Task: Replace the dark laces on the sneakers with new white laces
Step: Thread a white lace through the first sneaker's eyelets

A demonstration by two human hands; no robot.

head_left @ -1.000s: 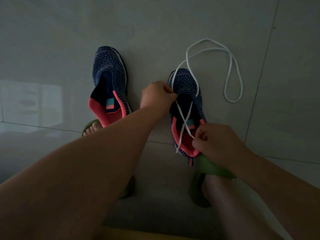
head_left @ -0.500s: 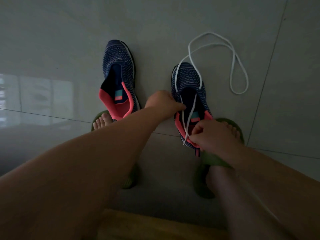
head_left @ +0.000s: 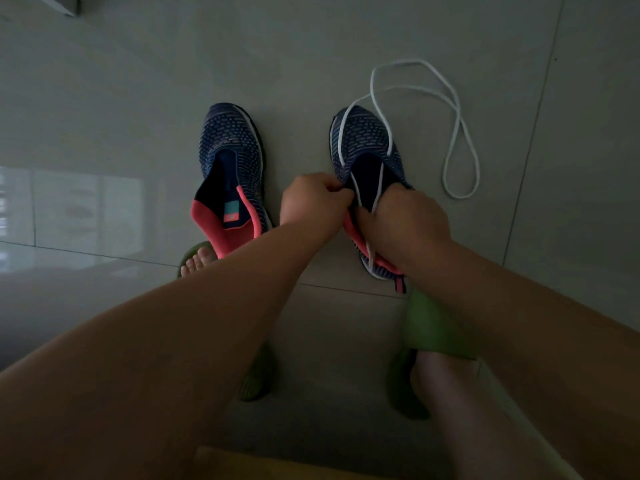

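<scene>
Navy dotted sneakers [head_left: 231, 147] — coral lining; white lace [head_left: 460, 133]; green slippers [head_left: 433, 327].

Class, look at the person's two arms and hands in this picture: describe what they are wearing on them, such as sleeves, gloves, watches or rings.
Nothing is worn that shows. The left hand and right hand are bare, with no gloves, and no rings can be made out in the dim light. Both forearms are bare to the frame's edge: no sleeves, watch or bracelet.

Home: glossy floor tiles [head_left: 138, 98], green slippers [head_left: 436, 327].
</scene>
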